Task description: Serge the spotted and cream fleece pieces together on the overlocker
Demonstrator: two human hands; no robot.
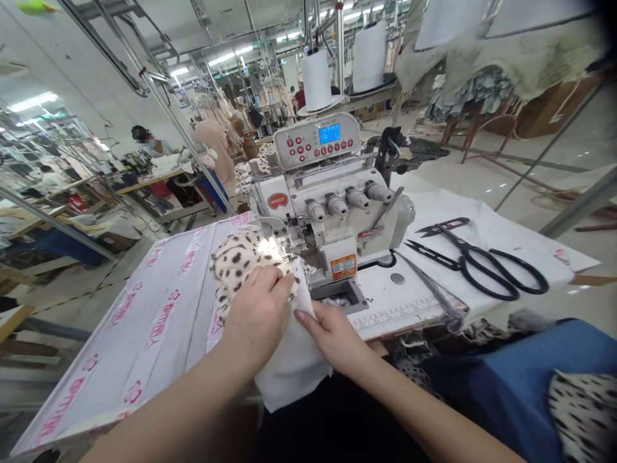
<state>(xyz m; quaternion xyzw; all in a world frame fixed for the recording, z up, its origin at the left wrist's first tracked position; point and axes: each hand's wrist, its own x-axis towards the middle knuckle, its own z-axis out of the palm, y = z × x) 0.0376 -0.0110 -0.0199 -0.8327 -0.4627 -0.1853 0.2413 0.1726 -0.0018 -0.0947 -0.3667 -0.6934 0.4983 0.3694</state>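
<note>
An overlock sewing machine [332, 206] with a lit blue display stands in front of me, its lamp shining on the needle area. Cream fabric with dark spots [238, 254] lies at the presser foot, joined or laid against plain white fabric [294, 373] that hangs over the table's front edge. My left hand [260, 315] is closed on the spotted fabric close to the presser foot, fingertips bunched at the white edge. Lower and to the right, my right hand [332, 334] pinches the edge of the white fabric between thumb and fingers.
Black scissors [475, 257] and thread snips [441, 227] lie on the table right of the machine. White thread cones [317, 80] stand behind it. A plastic-covered table extension [159, 308] with pink print spreads left. Spotted fabric [585, 411] rests on blue cloth [520, 379] at lower right. A person [147, 141] sits far left.
</note>
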